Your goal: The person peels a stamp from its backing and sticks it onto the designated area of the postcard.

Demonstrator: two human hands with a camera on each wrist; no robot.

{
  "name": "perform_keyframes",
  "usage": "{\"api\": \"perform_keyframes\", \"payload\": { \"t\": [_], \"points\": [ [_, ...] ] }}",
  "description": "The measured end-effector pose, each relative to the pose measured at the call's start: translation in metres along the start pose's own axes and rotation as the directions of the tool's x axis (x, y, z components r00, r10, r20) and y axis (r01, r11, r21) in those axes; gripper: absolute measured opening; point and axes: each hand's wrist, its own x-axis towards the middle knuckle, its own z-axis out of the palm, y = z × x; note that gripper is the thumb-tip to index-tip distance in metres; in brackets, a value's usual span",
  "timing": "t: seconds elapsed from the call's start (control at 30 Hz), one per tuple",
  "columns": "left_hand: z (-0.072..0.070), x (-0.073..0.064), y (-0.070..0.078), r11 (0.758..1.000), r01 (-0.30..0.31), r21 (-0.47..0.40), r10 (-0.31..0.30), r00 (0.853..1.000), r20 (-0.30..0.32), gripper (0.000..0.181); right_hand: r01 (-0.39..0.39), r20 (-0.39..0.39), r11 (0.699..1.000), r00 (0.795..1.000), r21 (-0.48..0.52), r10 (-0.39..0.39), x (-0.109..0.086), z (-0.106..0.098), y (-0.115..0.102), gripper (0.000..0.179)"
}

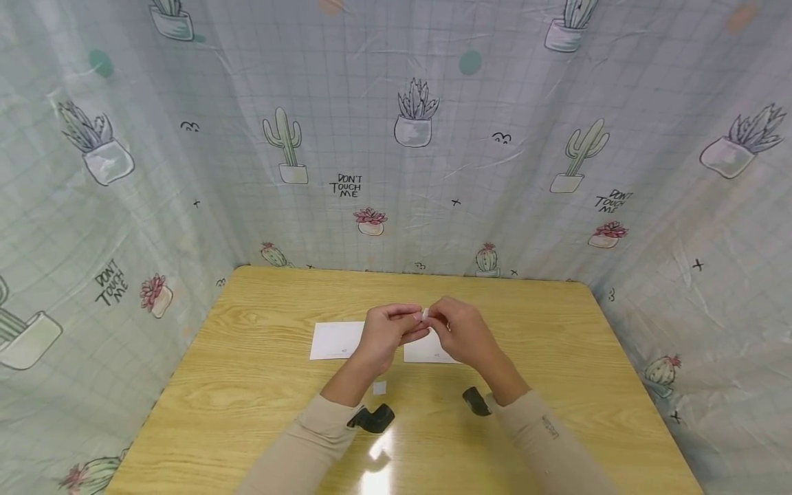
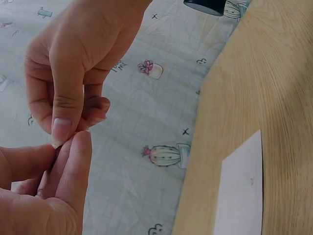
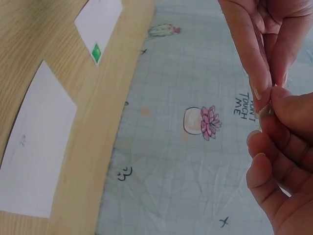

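Note:
Over the table, my left hand [image 1: 385, 335] and right hand [image 1: 463, 331] meet fingertip to fingertip. Between them they pinch a tiny whitish stamp [image 1: 425, 315]; its scalloped edge [image 3: 264, 108] shows in the right wrist view, the rest is covered by fingers. Below the hands lie two white envelopes, a left one [image 1: 334, 342] and a right one [image 1: 427, 349], both partly hidden by the hands in the head view. A green stamp [image 3: 96, 52] sits at a corner of the farther envelope in the right wrist view.
A small white square of paper [image 1: 379, 388] lies on the wooden table [image 1: 247, 385], nearer me than the envelopes. Black camera mounts [image 1: 374, 418] are strapped at both wrists. A cactus-print curtain [image 1: 346, 82] encloses the table's back and sides.

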Motion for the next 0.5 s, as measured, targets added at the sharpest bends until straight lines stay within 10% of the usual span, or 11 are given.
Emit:
{"api": "perform_keyframes", "payload": {
  "t": [0.5],
  "points": [
    [-0.0023, -0.0005, 0.0013, 0.999, 0.002, -0.036, -0.001, 1.0, 0.022, 0.033, 0.036, 0.021, 0.993, 0.999, 0.113, -0.039, 0.0007, -0.0018, 0.0028, 0.008]
  ]
}}
